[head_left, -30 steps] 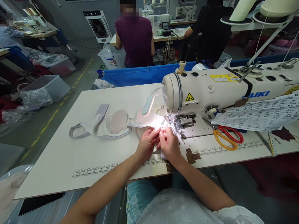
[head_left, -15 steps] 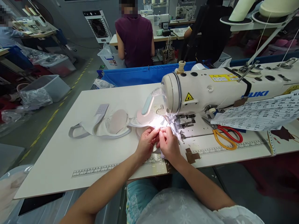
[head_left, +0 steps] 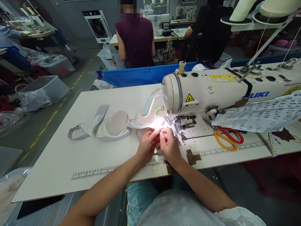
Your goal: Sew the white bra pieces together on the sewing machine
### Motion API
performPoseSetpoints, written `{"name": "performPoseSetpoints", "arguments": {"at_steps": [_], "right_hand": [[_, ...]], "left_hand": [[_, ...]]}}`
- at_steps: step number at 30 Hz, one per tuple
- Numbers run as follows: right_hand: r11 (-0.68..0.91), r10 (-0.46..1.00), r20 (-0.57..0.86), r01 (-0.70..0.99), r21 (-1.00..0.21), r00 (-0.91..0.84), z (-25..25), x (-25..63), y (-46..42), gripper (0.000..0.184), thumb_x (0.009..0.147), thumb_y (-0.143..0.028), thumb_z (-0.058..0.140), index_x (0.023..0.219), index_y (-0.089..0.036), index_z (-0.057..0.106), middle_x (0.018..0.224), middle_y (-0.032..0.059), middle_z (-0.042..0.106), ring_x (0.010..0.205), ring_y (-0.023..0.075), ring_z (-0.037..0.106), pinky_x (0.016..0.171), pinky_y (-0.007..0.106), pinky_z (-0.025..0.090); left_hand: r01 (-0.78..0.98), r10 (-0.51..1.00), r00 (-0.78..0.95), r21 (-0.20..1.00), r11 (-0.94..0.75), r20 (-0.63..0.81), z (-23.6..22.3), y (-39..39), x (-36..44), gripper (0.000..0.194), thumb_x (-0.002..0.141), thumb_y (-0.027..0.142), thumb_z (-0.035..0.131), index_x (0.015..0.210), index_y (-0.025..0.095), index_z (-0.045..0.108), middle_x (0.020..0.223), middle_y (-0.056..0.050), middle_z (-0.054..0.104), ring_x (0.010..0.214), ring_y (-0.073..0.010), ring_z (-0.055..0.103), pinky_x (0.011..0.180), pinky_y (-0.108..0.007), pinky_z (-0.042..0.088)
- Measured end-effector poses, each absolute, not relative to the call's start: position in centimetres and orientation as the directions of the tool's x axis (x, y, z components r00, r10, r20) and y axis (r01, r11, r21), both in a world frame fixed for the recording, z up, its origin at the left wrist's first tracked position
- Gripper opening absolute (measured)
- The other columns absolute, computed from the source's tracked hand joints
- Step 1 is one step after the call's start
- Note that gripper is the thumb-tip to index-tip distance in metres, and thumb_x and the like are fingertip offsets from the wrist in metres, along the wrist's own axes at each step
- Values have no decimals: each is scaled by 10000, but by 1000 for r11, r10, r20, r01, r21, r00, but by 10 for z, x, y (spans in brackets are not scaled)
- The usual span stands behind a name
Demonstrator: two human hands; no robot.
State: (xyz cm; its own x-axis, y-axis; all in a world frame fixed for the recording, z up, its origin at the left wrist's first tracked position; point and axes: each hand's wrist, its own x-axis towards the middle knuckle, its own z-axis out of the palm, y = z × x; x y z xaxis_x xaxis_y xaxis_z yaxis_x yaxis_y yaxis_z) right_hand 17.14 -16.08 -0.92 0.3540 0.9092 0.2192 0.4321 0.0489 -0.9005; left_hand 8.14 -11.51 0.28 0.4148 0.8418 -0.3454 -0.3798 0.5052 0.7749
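Left hand [head_left: 147,143] and right hand [head_left: 169,146] close together, near side of the sewing machine [head_left: 207,91] and just left of its metal fittings. Fingers of both pinched closed on the near part of a white bra [head_left: 118,122]; exact bit gripped not discernible, hidden by fingertips and glare. Bra lies on the white surface [head_left: 47,163], extending left from the hands: pale pink cup linings facing up, band ending in a grey loop [head_left: 77,135] at far left. Printed ruler strip [head_left: 96,171] along near edge. Scissors [head_left: 227,138], red and yellow handles, right of the hands; written sheet [head_left: 261,110] beyond them, in front of the machine.
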Motion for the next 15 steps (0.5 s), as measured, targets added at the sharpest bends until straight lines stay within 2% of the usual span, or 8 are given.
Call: {"name": "performPoseSetpoints", "arguments": {"at_steps": [10, 15], "right_hand": [[46, 892, 247, 467, -883, 378, -10, 172, -159, 86, 918, -281, 402, 888, -220, 455, 661, 16, 645, 629, 175, 649, 555, 265, 462], [34, 881, 243, 458, -889, 405, -10, 173, -157, 94, 910, -288, 411, 880, -218, 466, 692, 24, 659, 645, 174, 651, 567, 267, 466]], "left_hand": [[-392, 846, 404, 770, 504, -348, 2, -115, 82, 331, 651, 355, 795, 644, 156, 531, 493, 77, 404, 447, -48, 422, 444, -156, 327], [-406, 858, 398, 777, 481, -324, 3, -116, 84, 336, 659, 346, 792, 638, 149, 521, 516, 66, 437, 436, -31, 391, 413, -143, 280]]}}
